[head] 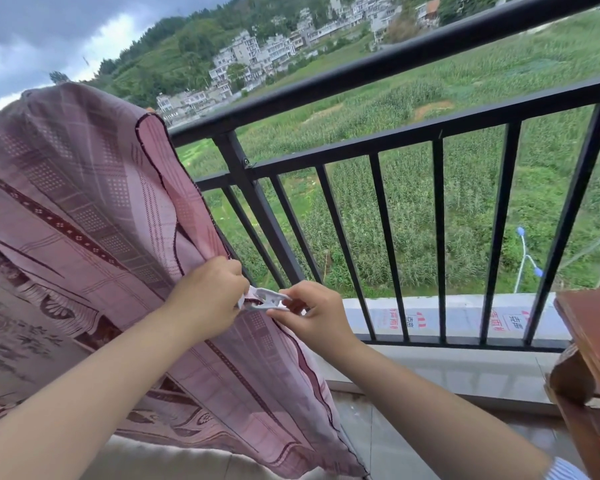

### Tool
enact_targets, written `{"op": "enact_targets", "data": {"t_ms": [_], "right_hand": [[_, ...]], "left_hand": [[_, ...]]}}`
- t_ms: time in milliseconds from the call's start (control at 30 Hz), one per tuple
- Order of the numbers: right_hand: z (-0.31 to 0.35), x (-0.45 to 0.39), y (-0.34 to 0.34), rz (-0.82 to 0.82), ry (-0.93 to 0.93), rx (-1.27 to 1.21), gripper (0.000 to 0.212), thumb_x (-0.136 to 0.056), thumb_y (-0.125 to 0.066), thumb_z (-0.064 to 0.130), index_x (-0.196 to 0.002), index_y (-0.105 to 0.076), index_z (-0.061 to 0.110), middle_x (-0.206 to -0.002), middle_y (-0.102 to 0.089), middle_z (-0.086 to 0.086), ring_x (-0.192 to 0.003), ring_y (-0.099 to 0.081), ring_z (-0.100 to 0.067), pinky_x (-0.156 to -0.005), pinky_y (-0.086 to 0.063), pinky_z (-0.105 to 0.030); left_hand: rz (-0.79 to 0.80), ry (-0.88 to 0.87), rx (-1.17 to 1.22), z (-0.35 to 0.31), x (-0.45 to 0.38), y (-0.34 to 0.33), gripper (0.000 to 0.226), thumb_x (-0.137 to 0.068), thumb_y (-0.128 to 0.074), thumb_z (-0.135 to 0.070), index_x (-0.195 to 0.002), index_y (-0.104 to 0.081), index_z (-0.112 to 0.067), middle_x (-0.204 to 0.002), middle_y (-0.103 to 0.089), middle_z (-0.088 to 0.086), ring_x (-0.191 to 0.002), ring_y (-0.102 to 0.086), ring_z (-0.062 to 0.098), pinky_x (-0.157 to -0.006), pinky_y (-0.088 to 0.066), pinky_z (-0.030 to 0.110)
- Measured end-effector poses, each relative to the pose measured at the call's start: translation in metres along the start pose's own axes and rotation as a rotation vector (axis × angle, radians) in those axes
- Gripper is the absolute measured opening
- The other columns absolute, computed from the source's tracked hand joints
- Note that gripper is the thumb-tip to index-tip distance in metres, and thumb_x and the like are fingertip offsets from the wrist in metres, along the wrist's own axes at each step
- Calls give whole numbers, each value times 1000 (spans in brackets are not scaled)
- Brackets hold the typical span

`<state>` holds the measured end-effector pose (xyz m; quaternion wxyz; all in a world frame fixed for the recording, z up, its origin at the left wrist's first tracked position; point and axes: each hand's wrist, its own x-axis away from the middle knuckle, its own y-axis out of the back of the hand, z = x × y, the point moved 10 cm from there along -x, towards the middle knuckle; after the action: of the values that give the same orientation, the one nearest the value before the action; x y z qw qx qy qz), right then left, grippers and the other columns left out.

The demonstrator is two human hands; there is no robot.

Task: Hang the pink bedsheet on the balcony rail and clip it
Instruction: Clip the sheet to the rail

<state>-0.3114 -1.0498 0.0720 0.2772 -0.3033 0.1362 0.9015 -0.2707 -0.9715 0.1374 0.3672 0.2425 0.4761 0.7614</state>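
A pink bedsheet (84, 209) is seen draped over the black balcony rail (378, 69), its patterned folds hanging down on the near side. The hemmed edge is gathered in the left hand (210, 299), whose fingers are curled tight round the cloth. Just to the right of that grip a white clip (265, 299) is pinched at its tail between thumb and fingers of the right hand (317, 315) — its front end is pressed against the bunched edge, touching the left hand's knuckles. Whether the clip has bitten the cloth cannot be told. Beyond both hands, the upright bars (439, 237) are seen — with green fields (465, 98) behind.
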Motion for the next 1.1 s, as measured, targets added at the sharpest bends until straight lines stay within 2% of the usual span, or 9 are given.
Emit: {"op": "enact_targets", "data": {"t_ms": [100,167,433,567,700,800,967,1067,1100], "right_hand": [[4,-2,-4,0,10,-12,25,-64,-74,23,-72,-66,0,-64,-64,-13,-57,-51,-11,-51,-49,-30],[4,-2,-4,-6,11,-14,26,-64,-74,23,-72,-66,0,-64,-64,-12,-57,-49,-7,-51,-48,-28],[11,-6,-10,-1,22,13,27,-67,-72,26,-74,-65,1,-66,-63,-13,-57,-56,-20,-52,-49,-32],[10,-9,-16,63,-16,86,28,-70,-73,23,-83,-63,1,-76,-62,-13,-64,-50,-13,-57,-40,-18],[-4,1,-12,159,-87,138,49,-70,-75,21,-111,-55,2,-101,-58,-12,-81,-50,-12,-71,-41,-19],[-21,22,4,212,-169,156,47,-74,-70,11,-117,-52,3,-110,-55,-11,-92,-54,-18,-77,-49,-26],[-46,61,35,189,-326,177,12,-81,-58,1,-89,-66,-1,-84,-61,-6,-72,-54,-10,-60,-41,-2],[-54,76,41,217,-409,145,10,-81,-58,-1,-85,-67,-3,-76,-57,-4,-61,-51,3,-54,-39,0],[-57,80,41,228,-439,118,10,-82,-57,-1,-85,-67,-2,-76,-58,-3,-60,-53,6,-53,-39,0]], "left_hand": [[-76,-114,-197,-10,5,5,35,-28,-80,3,-48,-56,-11,-55,-53,4,-52,-54,22,-35,-36,23],[-93,-100,-226,-7,8,5,40,-17,-77,5,-40,-49,-12,-46,-48,3,-42,-50,21,-32,-28,19],[-237,-264,-125,-25,17,19,26,-35,-82,-4,-47,-61,-14,-49,-54,0,-45,-52,19,-34,-31,20],[-284,-248,-77,-21,15,20,25,-38,-83,0,-51,-65,-11,-51,-57,2,-45,-53,20,-34,-34,21],[-559,-290,-44,-25,33,34,7,-69,-62,-2,-76,-65,-2,-70,-61,12,-55,-55,25,-43,-44,31],[-693,-233,260,-26,61,24,19,-67,-46,-7,-86,-45,-7,-85,-40,6,-71,-41,21,-62,-36,26],[-287,340,883,-25,64,-67,25,-71,-44,6,-84,-30,-10,-72,-29,-3,-64,-29,15,-52,-28,15],[-13,473,1129,-36,57,-117,26,-77,-53,2,-85,-38,-17,-75,-38,-8,-68,-42,8,-57,-33,7],[32,477,1256,-41,55,-127,30,-76,-56,3,-82,-41,-23,-79,-45,-8,-76,-49,12,-65,-39,14]]}}
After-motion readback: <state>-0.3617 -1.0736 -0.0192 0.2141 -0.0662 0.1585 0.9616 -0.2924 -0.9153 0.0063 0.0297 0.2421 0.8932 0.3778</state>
